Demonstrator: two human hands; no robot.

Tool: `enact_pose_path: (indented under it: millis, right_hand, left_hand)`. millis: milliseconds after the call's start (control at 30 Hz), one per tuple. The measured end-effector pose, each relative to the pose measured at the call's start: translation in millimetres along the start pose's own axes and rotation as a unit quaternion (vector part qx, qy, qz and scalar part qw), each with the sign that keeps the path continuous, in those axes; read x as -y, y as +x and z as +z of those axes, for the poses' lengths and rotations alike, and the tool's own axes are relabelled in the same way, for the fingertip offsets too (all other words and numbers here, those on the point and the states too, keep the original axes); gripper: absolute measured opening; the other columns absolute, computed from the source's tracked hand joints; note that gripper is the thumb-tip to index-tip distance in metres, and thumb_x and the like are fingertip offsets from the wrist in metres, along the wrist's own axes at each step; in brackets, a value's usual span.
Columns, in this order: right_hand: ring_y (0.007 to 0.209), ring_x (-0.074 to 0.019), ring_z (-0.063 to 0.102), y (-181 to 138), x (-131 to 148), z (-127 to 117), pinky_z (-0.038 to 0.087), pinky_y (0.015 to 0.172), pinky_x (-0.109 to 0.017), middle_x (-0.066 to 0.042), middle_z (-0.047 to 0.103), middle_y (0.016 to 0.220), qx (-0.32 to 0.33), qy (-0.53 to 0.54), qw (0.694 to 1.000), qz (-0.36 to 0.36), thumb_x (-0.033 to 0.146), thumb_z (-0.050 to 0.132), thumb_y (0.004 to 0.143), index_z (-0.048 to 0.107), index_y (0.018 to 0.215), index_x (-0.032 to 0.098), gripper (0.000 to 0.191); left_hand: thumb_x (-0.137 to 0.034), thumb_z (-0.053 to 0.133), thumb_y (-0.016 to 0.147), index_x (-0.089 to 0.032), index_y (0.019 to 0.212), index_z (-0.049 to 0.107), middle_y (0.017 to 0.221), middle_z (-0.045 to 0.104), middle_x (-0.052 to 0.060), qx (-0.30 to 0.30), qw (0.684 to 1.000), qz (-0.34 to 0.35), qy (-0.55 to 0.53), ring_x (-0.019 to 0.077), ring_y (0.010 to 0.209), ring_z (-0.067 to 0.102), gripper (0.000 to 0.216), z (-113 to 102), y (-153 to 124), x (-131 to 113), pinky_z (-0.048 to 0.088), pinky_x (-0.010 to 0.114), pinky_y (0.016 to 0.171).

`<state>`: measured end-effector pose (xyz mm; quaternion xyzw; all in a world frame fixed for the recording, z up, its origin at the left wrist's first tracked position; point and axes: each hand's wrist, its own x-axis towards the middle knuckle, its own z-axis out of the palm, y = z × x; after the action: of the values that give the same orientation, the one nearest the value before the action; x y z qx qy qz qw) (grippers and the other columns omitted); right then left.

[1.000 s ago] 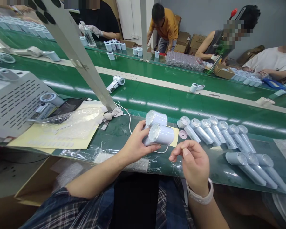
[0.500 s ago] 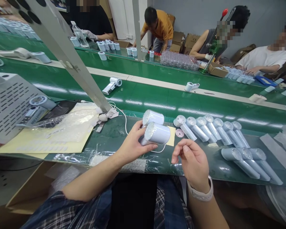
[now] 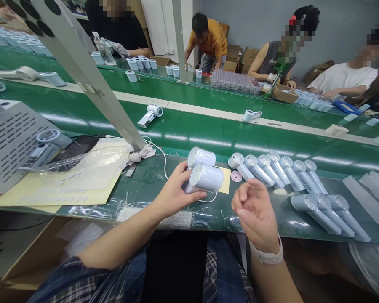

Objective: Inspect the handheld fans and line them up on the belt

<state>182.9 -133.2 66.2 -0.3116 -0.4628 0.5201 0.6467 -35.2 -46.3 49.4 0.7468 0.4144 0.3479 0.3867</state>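
My left hand [image 3: 178, 189] grips a light-blue handheld fan [image 3: 206, 176] by its lower part, thumb beneath the round head. A second light-blue fan [image 3: 202, 156] sits just behind it; whether my fingers also hold that one is hidden. To the right, my right hand [image 3: 255, 210] hovers over the bench edge with loosely bent fingers and thumb apart; nothing shows in it. Beyond it lies a row of similar fans [image 3: 265, 166], with a shorter row [image 3: 322, 206] nearer. A pink round sticker [image 3: 236, 176] and a yellow sheet [image 3: 225, 181] lie beside the held fan.
A slanted metal post [image 3: 104, 101] rises at left, near a perforated metal box [image 3: 9, 143] and a yellow board [image 3: 91, 195] with plastic film. A white cable [image 3: 165, 158] loops behind my left hand. Fans lie on the green conveyor [image 3: 202, 126]; several people work across it.
My right hand has turned and shifted slightly right and up, its fingers less tightly bunched. My left hand keeps its grip. The view has shifted a little.
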Motion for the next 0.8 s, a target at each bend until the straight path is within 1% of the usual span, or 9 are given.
enact_pose_path:
  millis: [200, 300, 400, 500, 567, 633, 700, 767, 800]
  right_hand:
    - [0.057, -0.0087, 0.043, 0.9, -1.5, -1.0, 0.039, 0.052, -0.024, 0.005, 0.045, 0.081, -0.006, -0.009, 1.0, -0.001, 0.017, 0.07, 0.085, 0.057, 0.127, 0.041, 0.051]
    - [0.055, -0.0084, 0.042, 1.1, -2.3, -2.7, 0.038, 0.049, -0.023, 0.005, 0.045, 0.081, -0.009, -0.022, 1.0, 0.002, 0.017, 0.072, 0.083, 0.057, 0.128, 0.041, 0.053]
    - [0.055, -0.008, 0.041, 2.2, -4.2, -5.5, 0.039, 0.048, -0.022, 0.005, 0.046, 0.08, -0.029, -0.021, 0.999, 0.003, 0.017, 0.074, 0.081, 0.058, 0.128, 0.04, 0.055]
    - [0.056, -0.0079, 0.044, 7.6, -8.0, -9.7, 0.041, 0.047, -0.02, 0.005, 0.048, 0.08, -0.056, -0.032, 0.998, 0.016, 0.017, 0.076, 0.079, 0.059, 0.126, 0.036, 0.054]
    - [0.054, -0.0068, 0.045, 16.9, -10.8, -12.7, 0.04, 0.044, -0.019, 0.006, 0.05, 0.08, -0.064, -0.044, 0.996, 0.032, 0.016, 0.076, 0.077, 0.058, 0.125, 0.034, 0.054]
    - [0.048, -0.0042, 0.042, 32.3, -13.0, -15.3, 0.037, 0.04, -0.017, 0.007, 0.051, 0.081, -0.063, -0.06, 0.995, 0.044, 0.015, 0.075, 0.076, 0.056, 0.126, 0.033, 0.056]
    - [0.042, -0.0015, 0.038, 53.7, -14.4, -17.2, 0.034, 0.038, -0.017, 0.008, 0.053, 0.083, -0.064, -0.083, 0.993, 0.048, 0.015, 0.073, 0.076, 0.055, 0.126, 0.032, 0.056]
    - [0.039, 0.0001, 0.037, 80.0, -15.6, -18.2, 0.032, 0.036, -0.017, 0.007, 0.055, 0.087, -0.069, -0.123, 0.989, 0.044, 0.017, 0.07, 0.076, 0.057, 0.121, 0.029, 0.049]
    - [0.039, 0.0004, 0.037, 94.5, -16.4, -18.5, 0.031, 0.036, -0.017, 0.006, 0.056, 0.09, -0.072, -0.152, 0.985, 0.038, 0.018, 0.068, 0.076, 0.058, 0.118, 0.027, 0.044]
  left_hand:
    - [-0.048, 0.079, 0.073, -0.021, 0.106, 0.073, 0.133, 0.052, 0.012, 0.001, 1.0, -0.003, -0.008, 0.0338, 0.123, 0.054, 0.043, 0.7, 0.3, 0.2, 0.044, 0.057, 0.11]
    - [-0.046, 0.08, 0.072, -0.022, 0.106, 0.073, 0.132, 0.052, 0.012, 0.001, 1.0, -0.006, -0.012, 0.0334, 0.123, 0.054, 0.042, 0.7, -0.3, -0.8, 0.044, 0.056, 0.11]
    - [-0.045, 0.08, 0.071, -0.021, 0.104, 0.074, 0.133, 0.053, 0.012, -0.002, 1.0, -0.013, -0.019, 0.0336, 0.123, 0.055, 0.042, -1.4, -0.5, -1.0, 0.043, 0.055, 0.11]
    - [-0.047, 0.083, 0.067, -0.021, 0.1, 0.075, 0.134, 0.055, 0.013, -0.027, 0.998, -0.023, -0.045, 0.0347, 0.124, 0.055, 0.043, -3.1, 2.2, 6.7, 0.043, 0.054, 0.111]
    - [-0.049, 0.086, 0.061, -0.019, 0.095, 0.074, 0.125, 0.062, 0.012, -0.055, 0.991, -0.05, -0.111, 0.0357, 0.12, 0.058, 0.047, -1.7, 6.5, 18.9, 0.046, 0.051, 0.106]
    - [-0.052, 0.09, 0.052, -0.017, 0.09, 0.072, 0.105, 0.07, 0.011, -0.095, 0.962, -0.113, -0.228, 0.0346, 0.106, 0.064, 0.055, 1.9, 12.2, 34.8, 0.052, 0.044, 0.094]
    - [-0.052, 0.093, 0.045, -0.016, 0.09, 0.068, 0.084, 0.071, 0.007, -0.139, 0.906, -0.185, -0.353, 0.0293, 0.088, 0.069, 0.062, 6.0, 17.7, 50.3, 0.055, 0.036, 0.078]
    - [-0.048, 0.094, 0.045, -0.015, 0.093, 0.066, 0.077, 0.071, 0.004, -0.164, 0.851, -0.233, -0.441, 0.0233, 0.074, 0.068, 0.065, 8.5, 21.6, 62.1, 0.054, 0.031, 0.068]
    - [-0.045, 0.094, 0.047, -0.015, 0.096, 0.065, 0.077, 0.071, 0.004, -0.167, 0.832, -0.246, -0.469, 0.0212, 0.07, 0.068, 0.064, 8.9, 22.8, 66.2, 0.054, 0.03, 0.064]
